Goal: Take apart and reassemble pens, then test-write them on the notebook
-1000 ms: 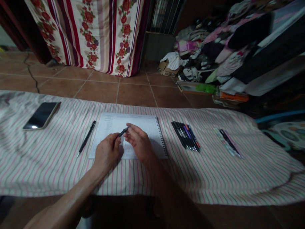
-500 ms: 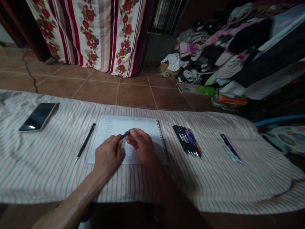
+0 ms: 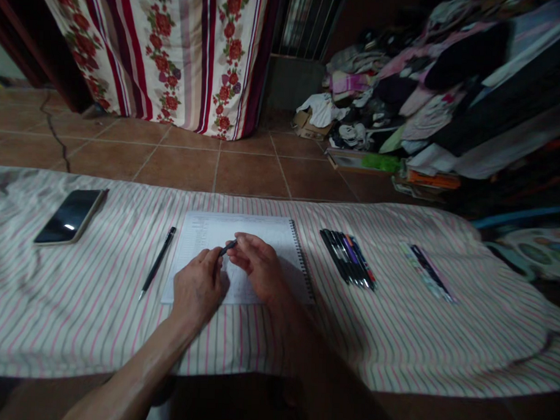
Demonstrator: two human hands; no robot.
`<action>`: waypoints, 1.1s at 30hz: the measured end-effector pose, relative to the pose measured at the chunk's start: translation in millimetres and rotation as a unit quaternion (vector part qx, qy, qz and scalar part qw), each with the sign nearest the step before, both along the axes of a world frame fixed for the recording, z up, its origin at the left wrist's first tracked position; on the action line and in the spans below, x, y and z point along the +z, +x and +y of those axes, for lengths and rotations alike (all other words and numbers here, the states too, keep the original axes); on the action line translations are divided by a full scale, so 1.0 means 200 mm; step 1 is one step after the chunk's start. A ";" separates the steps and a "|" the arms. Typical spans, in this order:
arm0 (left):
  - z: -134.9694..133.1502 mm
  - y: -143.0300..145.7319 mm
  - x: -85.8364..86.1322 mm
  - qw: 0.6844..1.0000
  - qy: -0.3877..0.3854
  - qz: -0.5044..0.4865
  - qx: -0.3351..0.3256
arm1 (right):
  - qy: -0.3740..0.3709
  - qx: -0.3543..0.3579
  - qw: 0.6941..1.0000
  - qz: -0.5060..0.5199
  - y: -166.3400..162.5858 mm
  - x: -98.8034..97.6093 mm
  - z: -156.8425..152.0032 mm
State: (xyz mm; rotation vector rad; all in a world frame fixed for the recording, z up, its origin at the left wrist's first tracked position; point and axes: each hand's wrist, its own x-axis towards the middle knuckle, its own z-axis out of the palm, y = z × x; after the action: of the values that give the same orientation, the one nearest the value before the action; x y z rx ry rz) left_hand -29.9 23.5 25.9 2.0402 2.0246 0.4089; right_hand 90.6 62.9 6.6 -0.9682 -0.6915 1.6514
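Above a spiral notebook with printed pages, my left hand is closed around a dark pen, most of it hidden in the fist. The fingertips of my right hand pinch the pen's upper end. To the left of the notebook lies a black mechanical pencil or pen with a silver tip. A row of several pens, mostly black with some purple, orange and red parts, rests to the right of the spiral binding.
A striped cloth covers the table. A phone lies at the far left, and a small group of slim pens lies at the right. Beyond the table are a floral curtain and a heap of clothes.
My right fingers have shifted slightly left along the pen's end. The left hand keeps its grip. The view has moved a little, while the things on the table stay in place.
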 end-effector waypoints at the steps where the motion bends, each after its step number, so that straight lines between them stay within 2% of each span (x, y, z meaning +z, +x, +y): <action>1: 0.00 0.00 0.00 1.000 -0.003 0.005 -0.001 | -0.006 -0.006 1.000 -0.005 0.00 0.00 0.00; 24: 0.01 0.06 0.00 0.999 -0.013 0.048 -0.017 | -0.041 -0.033 0.998 -0.022 0.09 0.01 0.01; 33: 0.01 0.06 0.00 0.998 -0.021 0.050 -0.022 | -0.044 -0.018 0.998 -0.035 0.10 0.02 0.01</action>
State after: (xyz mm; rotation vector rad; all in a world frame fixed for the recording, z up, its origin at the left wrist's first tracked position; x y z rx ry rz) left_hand -17.2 24.7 26.2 2.1146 2.0216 0.2591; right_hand 111.2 64.6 10.9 -1.0998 -0.6476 1.6335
